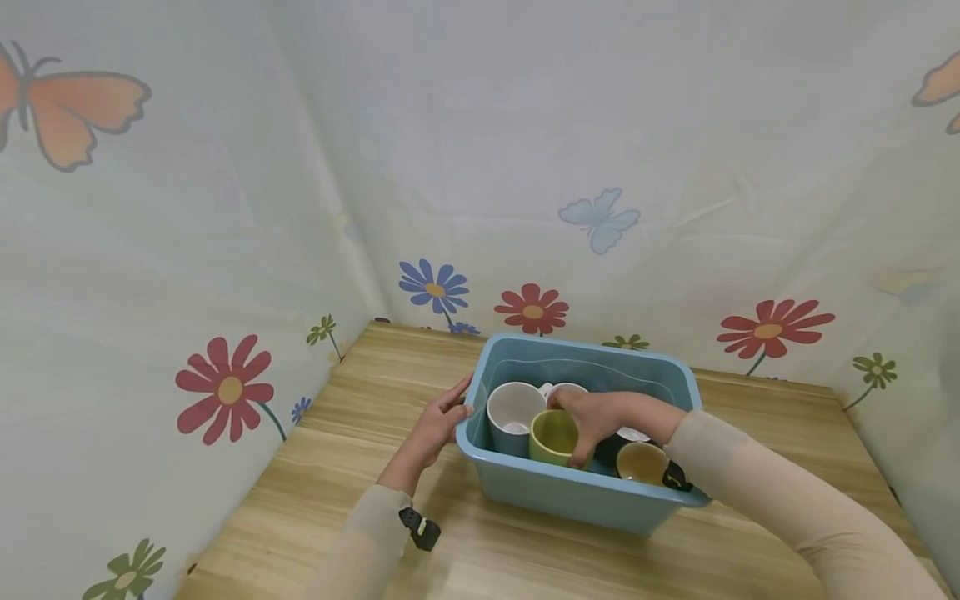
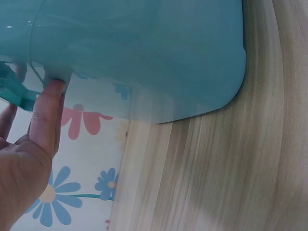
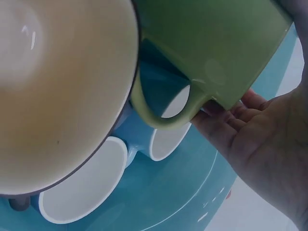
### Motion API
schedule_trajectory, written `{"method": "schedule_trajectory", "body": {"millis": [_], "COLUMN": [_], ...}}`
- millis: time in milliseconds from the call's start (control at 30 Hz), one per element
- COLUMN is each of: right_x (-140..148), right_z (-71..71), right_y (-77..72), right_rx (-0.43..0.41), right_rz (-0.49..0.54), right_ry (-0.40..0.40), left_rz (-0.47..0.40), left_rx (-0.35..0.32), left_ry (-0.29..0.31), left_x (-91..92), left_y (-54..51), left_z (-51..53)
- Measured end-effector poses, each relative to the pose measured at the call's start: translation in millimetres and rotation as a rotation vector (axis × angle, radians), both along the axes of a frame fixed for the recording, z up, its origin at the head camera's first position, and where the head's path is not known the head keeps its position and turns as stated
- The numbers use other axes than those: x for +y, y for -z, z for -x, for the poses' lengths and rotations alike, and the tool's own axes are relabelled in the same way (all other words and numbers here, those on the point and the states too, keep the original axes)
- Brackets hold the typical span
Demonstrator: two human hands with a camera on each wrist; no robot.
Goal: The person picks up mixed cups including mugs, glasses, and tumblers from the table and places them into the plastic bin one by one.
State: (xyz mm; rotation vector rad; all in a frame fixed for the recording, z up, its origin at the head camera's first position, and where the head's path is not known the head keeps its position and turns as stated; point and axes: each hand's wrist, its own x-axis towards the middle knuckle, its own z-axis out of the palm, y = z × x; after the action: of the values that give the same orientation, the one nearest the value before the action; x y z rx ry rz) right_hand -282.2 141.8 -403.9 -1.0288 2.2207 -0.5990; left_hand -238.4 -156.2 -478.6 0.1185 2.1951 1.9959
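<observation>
A light-blue plastic tub (image 1: 555,500) holding several mugs stands on the wooden table. My left hand (image 1: 435,429) grips its left end, thumb at the rim; in the left wrist view the fingers (image 2: 44,118) touch the tub's outer side. Reaching in from the right, my right hand (image 1: 600,417) grips a green mug (image 1: 551,450) across its top. The mug's handle (image 3: 166,120) shows in the right wrist view. Left of it sits a blue mug with a white inside (image 1: 517,408), and another white-lined mug (image 1: 567,388) is behind. A cream-lined mug (image 1: 642,462) lies under my right wrist.
Wood-grain table (image 1: 360,400) surrounds the tub. A pale curtain (image 1: 480,150) printed with flowers and butterflies hangs behind and at both sides. Dark straps with small devices (image 1: 422,529) are on the wrists.
</observation>
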Motion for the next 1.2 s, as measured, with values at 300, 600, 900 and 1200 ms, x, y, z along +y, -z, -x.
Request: {"method": "schedule_trajectory", "body": {"millis": [300,600,900,1200], "right_x": [-2,-6,-10,-12], "right_z": [-4.0,-7.0,-9.0,-13.2], "right_y": [0.7,6.9,11.2,12.6], "right_rx": [0.05,0.091,0.101,0.114], "right_rz": [-0.003,-0.047,-0.082,-0.115], "right_ry": [-0.015,-0.017,-0.018,-0.016], "left_rz": [-0.006,0.0,0.008,0.014], "left_rx": [0.002,0.007,0.001,0.0], "left_ry": [0.003,0.007,-0.017,-0.016], "left_x": [-0.2,-0.5,1.2,1.4], "left_y": [-0.7,-0.7,-1.7,-2.4], "left_z": [-0.2,-0.9,-1.5,-1.4]}}
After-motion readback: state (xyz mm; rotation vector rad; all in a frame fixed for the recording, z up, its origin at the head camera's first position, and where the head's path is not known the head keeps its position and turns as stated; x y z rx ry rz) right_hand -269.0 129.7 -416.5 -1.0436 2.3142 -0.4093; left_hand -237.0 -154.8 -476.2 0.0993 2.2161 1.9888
